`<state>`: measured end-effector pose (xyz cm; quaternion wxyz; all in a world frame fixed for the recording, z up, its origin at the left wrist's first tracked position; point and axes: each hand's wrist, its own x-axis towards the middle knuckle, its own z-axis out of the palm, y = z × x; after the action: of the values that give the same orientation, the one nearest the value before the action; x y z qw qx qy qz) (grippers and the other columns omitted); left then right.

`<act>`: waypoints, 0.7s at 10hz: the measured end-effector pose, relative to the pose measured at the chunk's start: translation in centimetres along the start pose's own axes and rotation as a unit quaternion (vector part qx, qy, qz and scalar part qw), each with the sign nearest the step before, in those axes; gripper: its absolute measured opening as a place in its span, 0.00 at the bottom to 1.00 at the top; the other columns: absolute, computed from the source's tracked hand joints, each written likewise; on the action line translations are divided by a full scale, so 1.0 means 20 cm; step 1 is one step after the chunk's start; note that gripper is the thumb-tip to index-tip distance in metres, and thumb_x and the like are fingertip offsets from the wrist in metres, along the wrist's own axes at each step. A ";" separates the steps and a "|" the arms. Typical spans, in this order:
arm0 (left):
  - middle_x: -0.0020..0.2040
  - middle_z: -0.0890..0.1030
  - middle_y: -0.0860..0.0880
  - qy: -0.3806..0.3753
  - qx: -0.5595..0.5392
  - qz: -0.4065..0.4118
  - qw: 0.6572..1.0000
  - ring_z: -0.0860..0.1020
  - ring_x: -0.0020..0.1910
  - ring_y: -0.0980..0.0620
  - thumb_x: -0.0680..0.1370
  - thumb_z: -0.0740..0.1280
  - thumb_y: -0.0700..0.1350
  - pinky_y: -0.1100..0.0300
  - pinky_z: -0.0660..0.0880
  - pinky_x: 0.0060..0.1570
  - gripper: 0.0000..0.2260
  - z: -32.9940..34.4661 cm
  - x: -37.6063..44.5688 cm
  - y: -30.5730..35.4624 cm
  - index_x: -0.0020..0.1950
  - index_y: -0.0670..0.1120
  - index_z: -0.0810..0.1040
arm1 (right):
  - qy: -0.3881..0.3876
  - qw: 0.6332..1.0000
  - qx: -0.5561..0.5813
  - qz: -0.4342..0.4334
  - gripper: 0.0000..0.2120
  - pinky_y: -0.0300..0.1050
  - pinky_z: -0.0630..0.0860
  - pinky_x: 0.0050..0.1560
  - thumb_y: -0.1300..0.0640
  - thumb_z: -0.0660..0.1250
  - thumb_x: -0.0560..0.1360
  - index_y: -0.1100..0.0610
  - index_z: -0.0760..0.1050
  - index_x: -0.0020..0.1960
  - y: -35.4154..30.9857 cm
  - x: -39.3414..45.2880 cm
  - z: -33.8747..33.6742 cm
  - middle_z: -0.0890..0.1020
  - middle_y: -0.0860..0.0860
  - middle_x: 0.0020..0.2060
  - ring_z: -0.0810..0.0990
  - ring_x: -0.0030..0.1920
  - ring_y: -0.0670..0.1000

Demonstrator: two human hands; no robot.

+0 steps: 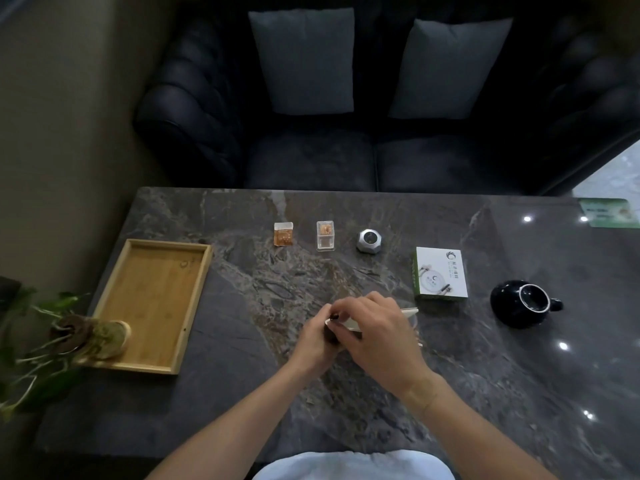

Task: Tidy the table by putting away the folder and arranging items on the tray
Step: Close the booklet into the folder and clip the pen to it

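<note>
Currently: both hands on folder, counter centre, right of wooden tray (152,303).
Left hand (317,336) and right hand (377,332) grip the pale folder (346,323); close it squarely before lifting.

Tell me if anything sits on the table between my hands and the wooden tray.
Nothing visible does. The marble stretch between the left hand and the wooden tray is bare. The small jars and metal piece stand farther back, and the plant overlaps only the tray's near left corner.

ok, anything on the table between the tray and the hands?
Nothing: in the head view, the stretch from the tray to the left hand is bare marble. The small boxes sit farther back, off that line.
</note>
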<state>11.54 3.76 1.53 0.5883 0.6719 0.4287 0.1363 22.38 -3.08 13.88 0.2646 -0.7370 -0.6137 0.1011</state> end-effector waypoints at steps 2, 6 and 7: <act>0.43 0.75 0.43 0.024 -0.003 0.016 1.000 0.77 0.43 0.50 0.78 0.59 0.39 0.59 0.78 0.38 0.08 -0.02 0.01 -0.04 0.46 0.41 0.77 | 0.017 1.000 -0.008 0.024 0.08 0.49 0.72 0.41 0.53 0.78 0.66 0.52 0.81 0.41 -0.01 0.01 0.00 0.83 0.46 0.36 0.76 0.41 0.53; 0.49 0.81 0.45 -0.047 -0.025 -0.053 0.997 0.80 0.51 0.43 0.74 0.69 0.35 0.47 0.78 0.54 0.11 -0.02 0.01 0.03 0.53 0.48 0.77 | 0.014 0.998 0.031 0.059 0.10 0.49 0.71 0.46 0.52 0.78 0.65 0.53 0.78 0.38 0.04 -0.01 0.05 0.79 0.47 0.41 0.73 0.47 0.52; 0.53 0.81 0.43 -0.039 0.002 -0.044 0.998 0.80 0.56 0.40 0.76 0.67 0.34 0.44 0.77 0.58 0.12 -0.02 0.02 0.03 0.56 0.47 0.76 | 0.002 0.997 0.040 0.071 0.11 0.48 0.70 0.47 0.50 0.77 0.66 0.52 0.76 0.38 0.05 -0.01 0.06 0.78 0.45 0.43 0.72 0.48 0.50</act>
<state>11.71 4.42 2.14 0.6089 0.6583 0.4348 0.0827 22.63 -3.03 12.35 0.2872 -0.7681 -0.5544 0.1423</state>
